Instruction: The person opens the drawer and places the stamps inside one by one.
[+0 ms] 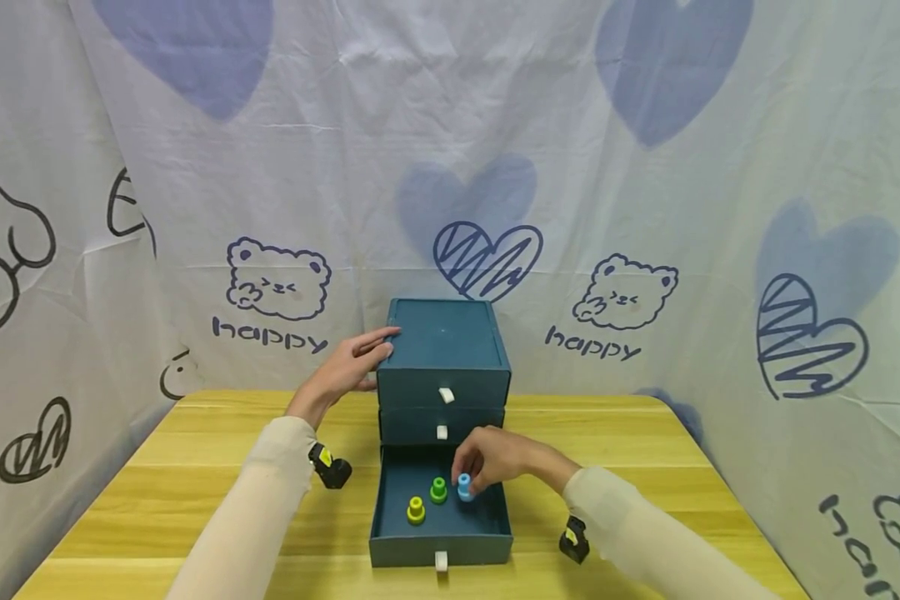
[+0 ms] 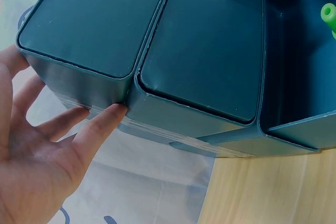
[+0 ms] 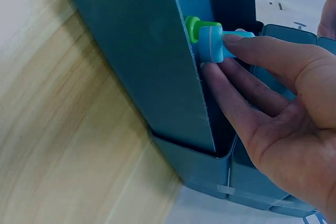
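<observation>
A dark teal drawer cabinet (image 1: 444,333) stands on the table with its bottom drawer (image 1: 405,548) pulled out. My left hand (image 1: 348,367) rests on the cabinet's left side near the top; in the left wrist view its fairly straight fingertips touch the side wall. Between thumb and fingers, my right hand (image 1: 498,457) pinches a light blue stepped peg (image 1: 464,487) over the right part of the open drawer. To its left, a green peg (image 1: 438,490) and a yellow peg (image 1: 416,510) stand upright on the drawer floor. The right wrist view shows the blue peg (image 3: 211,44) close to the drawer's side wall.
Two upper drawers are closed, each with a white pull tab (image 1: 446,395). The wood-grain table (image 1: 615,442) extends to both sides of the cabinet. A white printed cloth (image 1: 450,125) hangs behind and along the sides. Each wrist carries a small black camera (image 1: 332,468).
</observation>
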Demonstrator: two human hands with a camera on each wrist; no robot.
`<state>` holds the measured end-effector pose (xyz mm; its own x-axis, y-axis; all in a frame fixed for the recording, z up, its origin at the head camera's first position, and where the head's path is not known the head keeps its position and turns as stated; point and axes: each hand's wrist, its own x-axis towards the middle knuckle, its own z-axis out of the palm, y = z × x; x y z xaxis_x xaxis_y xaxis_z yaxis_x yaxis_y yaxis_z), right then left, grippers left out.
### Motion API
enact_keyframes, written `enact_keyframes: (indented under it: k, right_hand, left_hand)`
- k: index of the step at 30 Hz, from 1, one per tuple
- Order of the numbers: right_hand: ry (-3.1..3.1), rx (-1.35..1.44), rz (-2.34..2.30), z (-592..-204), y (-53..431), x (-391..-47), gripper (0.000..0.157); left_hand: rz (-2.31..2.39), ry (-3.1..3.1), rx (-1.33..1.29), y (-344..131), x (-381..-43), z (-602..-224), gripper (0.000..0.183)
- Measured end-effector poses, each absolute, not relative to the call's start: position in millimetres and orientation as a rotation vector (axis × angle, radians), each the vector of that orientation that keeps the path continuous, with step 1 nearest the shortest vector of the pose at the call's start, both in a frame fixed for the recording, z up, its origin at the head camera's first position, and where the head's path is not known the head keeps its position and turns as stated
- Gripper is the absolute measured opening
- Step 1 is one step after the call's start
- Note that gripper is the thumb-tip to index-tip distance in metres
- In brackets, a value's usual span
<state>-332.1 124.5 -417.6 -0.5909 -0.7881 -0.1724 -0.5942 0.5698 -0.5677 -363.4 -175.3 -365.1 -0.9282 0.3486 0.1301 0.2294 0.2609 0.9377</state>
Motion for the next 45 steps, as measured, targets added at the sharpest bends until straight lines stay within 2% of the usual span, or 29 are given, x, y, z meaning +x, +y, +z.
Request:
enact_keyframes:
  k: [45]
  right_hand:
    - [2.505, -1.149, -0.513, -441.2, 115.2, -321.3, 0.019]
  left_hand:
    - [1.757, 2.425, 0.516, -175.3, -362.5, -364.8, 0.054]
